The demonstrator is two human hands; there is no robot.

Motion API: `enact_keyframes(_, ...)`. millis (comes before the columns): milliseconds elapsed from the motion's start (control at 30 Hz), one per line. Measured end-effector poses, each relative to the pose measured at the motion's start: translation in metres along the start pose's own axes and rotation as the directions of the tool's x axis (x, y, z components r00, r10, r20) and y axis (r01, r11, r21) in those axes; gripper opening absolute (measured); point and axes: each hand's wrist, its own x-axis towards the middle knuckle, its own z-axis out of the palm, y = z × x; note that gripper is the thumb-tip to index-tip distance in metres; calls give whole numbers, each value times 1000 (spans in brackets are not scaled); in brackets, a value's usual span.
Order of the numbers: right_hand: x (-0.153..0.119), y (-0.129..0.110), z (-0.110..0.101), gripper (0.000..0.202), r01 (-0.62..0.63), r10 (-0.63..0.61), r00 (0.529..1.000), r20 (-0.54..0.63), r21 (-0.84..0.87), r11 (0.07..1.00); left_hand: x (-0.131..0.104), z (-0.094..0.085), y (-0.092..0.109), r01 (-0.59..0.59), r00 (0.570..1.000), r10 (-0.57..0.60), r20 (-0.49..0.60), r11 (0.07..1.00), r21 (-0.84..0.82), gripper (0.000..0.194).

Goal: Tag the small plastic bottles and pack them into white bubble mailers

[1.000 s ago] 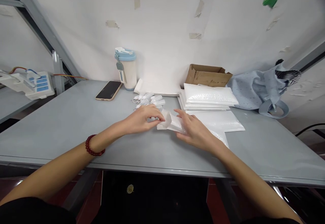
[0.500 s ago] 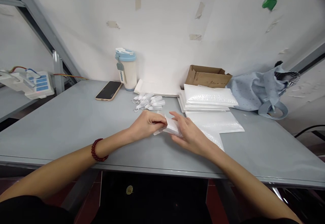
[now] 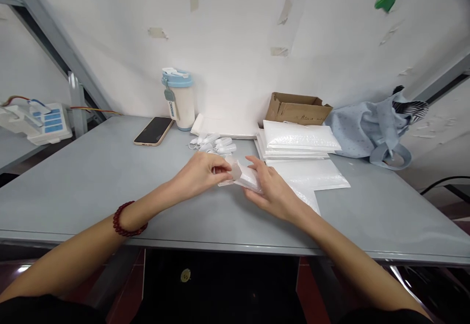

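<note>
A small white package (image 3: 247, 179) with an open end and thin pale flaps is in my right hand (image 3: 273, 187), whose fingers and thumb wrap its right side. My left hand (image 3: 203, 173) is at the open end, its thumb and fingertips pinched close to the flaps. What lies between those fingertips, if anything, is hidden. Just beyond my left hand lie several small clear squeeze bottles (image 3: 223, 145) with white caps, partly covered by the hand. To the right of my right hand are flat white bubble mailers (image 3: 312, 174).
A stack of bubble mailers (image 3: 301, 136) stands before an open cardboard box (image 3: 299, 111). A light blue cloth bag (image 3: 362, 128) is at the right. A phone (image 3: 154, 131), a tumbler (image 3: 181, 101) and a flat white stack (image 3: 223, 127) line the back left. A power strip (image 3: 51, 123) is far left.
My left hand has drawn back slightly to the left from the package, and more of the open end and flaps shows. My right hand keeps its hold. The view has shifted a little.
</note>
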Motion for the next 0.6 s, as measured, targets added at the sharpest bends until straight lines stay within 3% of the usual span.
enact_keyframes(100,0,0,3,64,23,-23,1000,2,-18,1000,0,4,-3,24,998,-30,63,995,92,25)
enact_keyframes(267,-2,-2,11,64,98,-97,995,19,-60,993,-1,10,-3,83,973,-94,213,995,63,34)
enact_keyframes(333,-2,-4,14,65,123,-121,992,27,-79,989,0,7,-2,137,934,-127,333,991,-6,29)
enact_keyframes(433,-3,-8,18,64,164,-161,986,37,-110,980,1,3,-2,210,835,-127,535,973,-98,21)
enact_keyframes(500,-3,-11,20,63,188,-183,982,49,-131,973,1,2,-4,226,819,-134,559,969,-98,16)
enact_keyframes(600,-3,-12,21,62,198,-191,980,60,-146,969,-1,4,-6,197,864,-175,471,980,3,13)
